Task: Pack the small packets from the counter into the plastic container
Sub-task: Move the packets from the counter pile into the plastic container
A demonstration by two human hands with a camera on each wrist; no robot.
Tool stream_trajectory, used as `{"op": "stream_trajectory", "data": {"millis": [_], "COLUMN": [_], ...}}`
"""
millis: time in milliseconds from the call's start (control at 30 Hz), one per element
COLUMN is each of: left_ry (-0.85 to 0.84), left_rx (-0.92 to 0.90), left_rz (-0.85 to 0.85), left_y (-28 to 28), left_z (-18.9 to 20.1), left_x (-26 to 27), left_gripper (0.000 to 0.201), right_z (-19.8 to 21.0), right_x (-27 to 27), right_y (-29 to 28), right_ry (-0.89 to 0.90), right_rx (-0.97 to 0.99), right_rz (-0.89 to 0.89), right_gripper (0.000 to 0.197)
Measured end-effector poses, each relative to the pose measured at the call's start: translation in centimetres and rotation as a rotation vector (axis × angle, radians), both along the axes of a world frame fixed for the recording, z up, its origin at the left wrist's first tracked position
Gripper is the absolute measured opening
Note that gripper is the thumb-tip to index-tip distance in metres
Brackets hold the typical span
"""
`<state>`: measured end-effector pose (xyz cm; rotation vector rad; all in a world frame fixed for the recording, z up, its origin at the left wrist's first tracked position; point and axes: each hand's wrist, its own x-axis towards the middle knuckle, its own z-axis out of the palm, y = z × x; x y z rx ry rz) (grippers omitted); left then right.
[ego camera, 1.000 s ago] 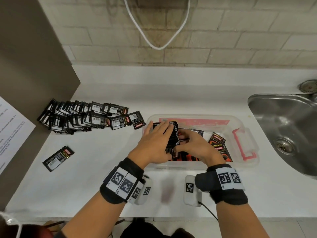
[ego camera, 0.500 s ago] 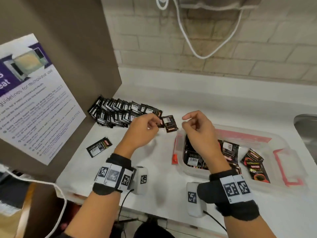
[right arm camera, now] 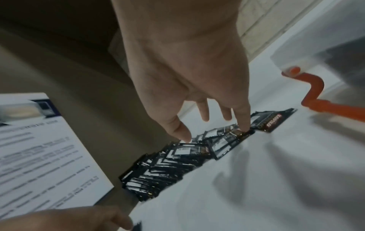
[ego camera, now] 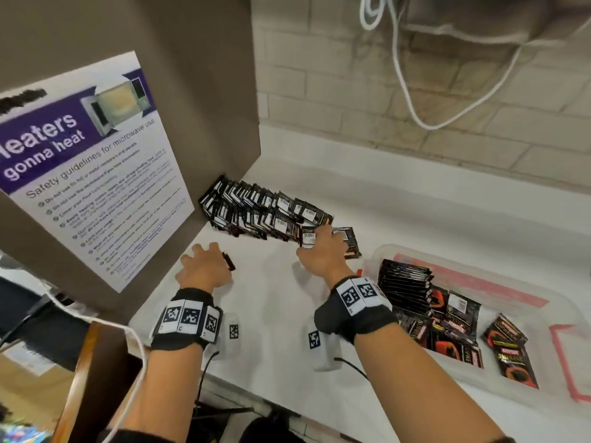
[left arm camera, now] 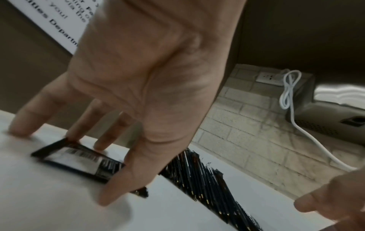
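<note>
Packets (ego camera: pixel 256 209) are lying in an overlapping black row on the white counter (ego camera: pixel 415 212), running from the brown side panel (ego camera: pixel 192 75) toward the plastic container (ego camera: pixel 543 302), which is standing just right of the row's end and is already holding an upright stack plus several loose ones. One single packet (left arm camera: pixel 79 161) is lying apart from the row, near the panel. The left hand (ego camera: pixel 204 270) is spreading over this single packet, fingertips (left arm camera: pixel 25 125) touching down around it, fingers extended and gripping nothing. The right hand (ego camera: pixel 323 251) is reaching onto the container-side end of the row, thumb and forefinger coming down on the topmost packets (right arm camera: pixel 227 140); its fingers are extended and no pinch is closed. Risk assessment: the packets are looking thin and slick, so a flat packet is likely resisting pick-up and sliding along the counter under the left fingertips. At the row, a pull on one overlapped packet is liable to be dragging its neighbours and scattering the fan. Both wrist views are showing motion blur, so exact contact is uncertain.
</note>
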<state>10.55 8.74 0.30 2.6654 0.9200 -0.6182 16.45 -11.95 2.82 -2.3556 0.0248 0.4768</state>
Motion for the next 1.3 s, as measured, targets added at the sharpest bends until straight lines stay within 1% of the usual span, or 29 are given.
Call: {"op": "stream_trajectory", "data": {"millis": [67, 133, 200, 267, 333, 400, 467, 567, 633, 733, 833, 900, 967, 1033, 1133, 1167, 1233, 1300], "left_ry": [-0.009, 0.0, -0.006, -0.038, -0.11, -0.221, -0.344, -0.479, -0.455, -0.295, -0.158, -0.138, -0.14, -0.153, -0.166, -0.164, -0.154, -0.159], "left_rx": [0.035, 0.028, -0.01, -0.029, -0.068, -0.172, -0.246, -0.229, -0.175, -0.093, -0.03, -0.015, 0.017, 0.06, 0.127, 0.141, 0.161, 0.172], "left_rz": [-0.041, -0.095, -0.141, -0.193, -0.252, -0.312, -0.419, -0.571, -0.65, -0.788, -0.887, -0.889, -0.906, -0.924, -0.965, -0.979, -1.007, -1.014], "left_y": [0.2, 0.3, 0.0, -0.8, -1.7, -2.6, -3.7, -6.0, -7.7, -9.5, -10.2, -10.1, -10.2, -10.4, -10.7, -10.7, -10.5, -10.3], "left_z": [0.0, 0.2, 0.4, 0.5, 0.7, 1.5, 2.8, 4.6, 4.8, 3.7, 1.4, 0.1, -0.4, -0.4, 0.0, 0.2, 0.5, 0.9], "left_x": [0.5, 1.0, 1.4, 1.5, 1.8, 2.5, 3.8, 6.7, 8.9, 11.4, 11.9, 11.9, 11.8, 11.7, 11.7, 11.7, 11.7, 11.7], "left_gripper": [0.071, 0.071, 0.072, 0.069, 0.061, 0.056, 0.059, 0.062, 0.063, 0.062, 0.053, 0.056, 0.067, 0.075, 0.077, 0.074, 0.06, 0.048], "right_z": [-0.8, -1.5, -2.4, -3.3, -4.3, -5.3, -5.9, -6.2, -6.0, -5.5, -5.2, -5.1, -4.9, -4.8, -4.5, -4.4, -4.2, -4.0], "right_x": [1.3, 2.5, 3.5, 4.0, 4.2, 4.2, 4.1, 3.9, 3.9, 3.8, 3.2, 3.1, 3.2, 3.3, 3.1, 3.0, 3.0, 2.9], "right_y": [0.3, 0.6, 1.0, 1.3, 1.5, 1.6, 1.6, 1.0, 0.3, -0.3, -0.4, -0.5, -0.5, -0.4, -0.4, -0.4, -0.8, -1.1], "right_ry": [0.002, 0.005, -0.046, -0.102, -0.09, -0.061, -0.074, -0.097, -0.057, -0.019, -0.041, -0.032, -0.001, 0.03, 0.039, 0.051, 0.088, 0.099], "right_rx": [-0.052, -0.122, -0.241, -0.36, -0.448, -0.517, -0.568, -0.611, -0.597, -0.557, -0.578, -0.574, -0.54, -0.482, -0.358, -0.321, -0.253, -0.2], "right_rz": [-0.063, -0.108, -0.171, -0.248, -0.294, -0.3, -0.286, -0.196, -0.134, -0.083, -0.045, -0.048, -0.081, -0.13, -0.215, -0.23, -0.246, -0.258], "right_gripper": [0.073, 0.077, 0.072, 0.064, 0.058, 0.056, 0.054, 0.049, 0.051, 0.052, 0.061, 0.067, 0.074, 0.08, 0.081, 0.082, 0.082, 0.069]}}
